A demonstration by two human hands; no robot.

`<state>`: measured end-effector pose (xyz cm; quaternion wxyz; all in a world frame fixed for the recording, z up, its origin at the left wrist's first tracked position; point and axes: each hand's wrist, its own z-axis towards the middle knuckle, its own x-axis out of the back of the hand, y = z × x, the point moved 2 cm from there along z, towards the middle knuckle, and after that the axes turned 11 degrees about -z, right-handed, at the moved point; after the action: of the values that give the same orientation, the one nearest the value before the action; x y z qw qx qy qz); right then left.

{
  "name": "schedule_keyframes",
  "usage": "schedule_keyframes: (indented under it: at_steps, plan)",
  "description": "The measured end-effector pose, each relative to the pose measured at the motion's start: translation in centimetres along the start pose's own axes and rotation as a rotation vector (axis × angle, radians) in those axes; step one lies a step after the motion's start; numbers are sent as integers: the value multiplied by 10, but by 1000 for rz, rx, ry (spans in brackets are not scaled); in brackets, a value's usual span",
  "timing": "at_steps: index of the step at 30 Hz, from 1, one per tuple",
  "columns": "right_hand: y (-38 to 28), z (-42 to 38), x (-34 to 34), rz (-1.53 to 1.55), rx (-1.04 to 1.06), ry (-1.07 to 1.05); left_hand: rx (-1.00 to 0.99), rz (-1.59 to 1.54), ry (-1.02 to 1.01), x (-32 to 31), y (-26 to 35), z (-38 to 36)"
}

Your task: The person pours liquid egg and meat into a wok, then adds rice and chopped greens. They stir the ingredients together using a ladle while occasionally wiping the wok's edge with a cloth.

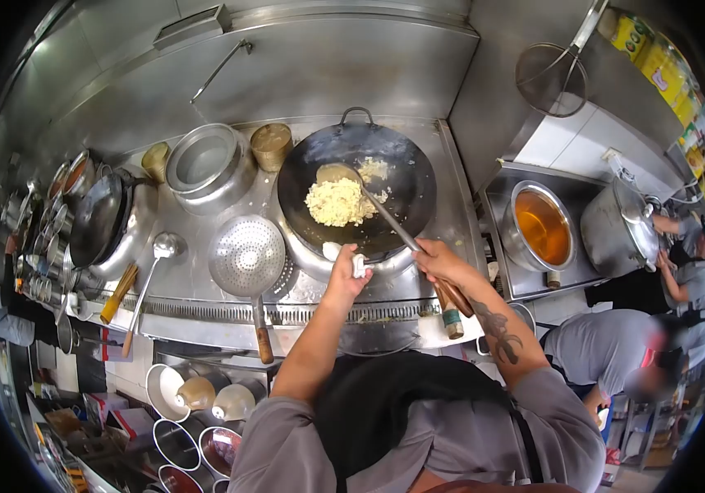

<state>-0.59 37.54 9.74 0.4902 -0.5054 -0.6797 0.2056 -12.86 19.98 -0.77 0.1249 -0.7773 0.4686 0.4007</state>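
Note:
My left hand (347, 275) is closed around a folded white cloth (359, 265) at the near edge of the black wok (410, 177). Whether the wok's near handle lies under the cloth is hidden. My right hand (441, 262) grips the long handle of a ladle (389, 218), whose wooden end reaches back below my wrist. The ladle's head rests inside the wok, behind a mound of pale yellow fried rice (337, 203). A few loose grains stick to the wok's far side.
Left of the wok lie a perforated strainer (246, 255), a second ladle (167, 245) and a bamboo brush (119, 294). Nested metal pots (204, 160) stand behind. At right are a pot of amber liquid (543, 226) and a lidded stockpot (619, 226). Other people stand at both sides.

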Motion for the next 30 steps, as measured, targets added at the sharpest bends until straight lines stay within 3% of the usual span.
schedule_keyframes:
  at_steps: [5, 7, 12, 14, 17, 19, 21, 22, 26, 28, 29, 30]
  plan:
    - [-9, -18, 8, 178, 49, -75, -45, 34, 36, 5, -4, 6]
    - [23, 8, 1, 264, -72, -167, -3, 17, 61, 15, -7, 19]
    - [-4, 6, -5, -182, 65, 129, 24, 19, 83, 5, -1, 6]
    - [1, -7, -1, 163, 42, -119, 23, 17, 87, 2, 0, 10]
    - [32, 9, 7, 89, -141, -134, 35, 22, 36, 14, -4, 19]
    - [35, 26, 18, -34, -101, -76, 30, 9, 47, 13, -2, 17]
    - [28, 34, 25, -476, 230, 417, 33, 16, 27, 14, -1, 17]
    - [28, 42, 27, -616, 229, 535, 22, 17, 37, 13, -2, 18]
    - [14, 71, 0, -660, 127, 503, 29, 41, 10, 15, 0, 21]
    - [-12, 52, -15, -454, 94, 256, 26, 44, 15, 13, 1, 20]
    - [-3, 46, -15, -451, 93, 258, 18, 43, 18, 12, 1, 19]
    - [10, 37, -14, -520, 211, 203, 18, 46, 17, 13, 1, 18]
